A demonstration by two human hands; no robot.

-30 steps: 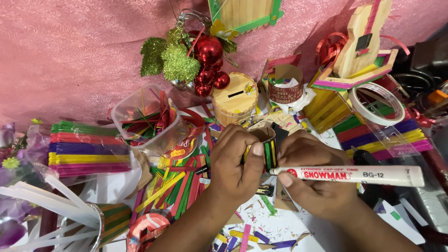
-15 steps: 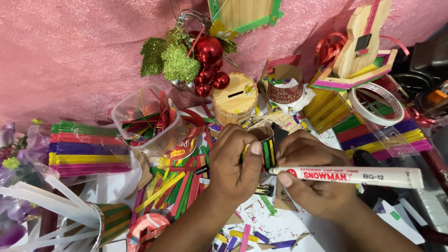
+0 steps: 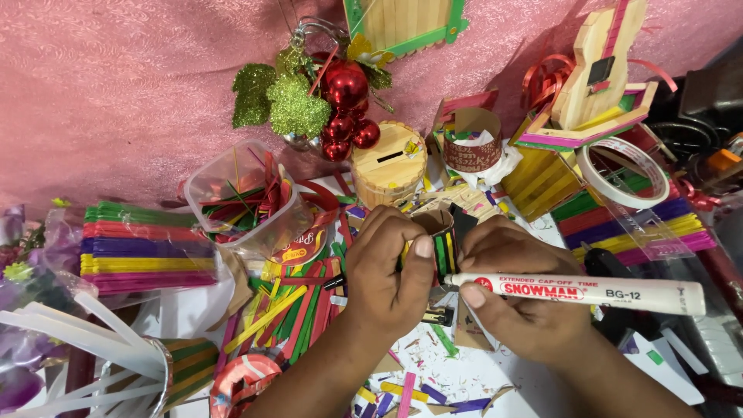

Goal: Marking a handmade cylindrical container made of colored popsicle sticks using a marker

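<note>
Nothing has shifted since a moment ago: our left hand [image 3: 391, 282] pinches the small striped stick piece [image 3: 441, 251] mid-desk, while our right hand [image 3: 526, 298] grips the white marker [image 3: 576, 292] against it.

Pink cloth [image 3: 116, 85] with a faint woven pattern is covering the whole back of the scene, creasing gently and hanging down behind the worktop. White tabletop [image 3: 472, 379] is showing through only in small patches near the bottom edge, speckled with fine scraps. Light is falling evenly from above and in front, casting soft, short shadows onto the cloth. Dark, shadowed area is sitting at the far right edge [image 3: 716, 85]; what it holds cannot be told.
</note>
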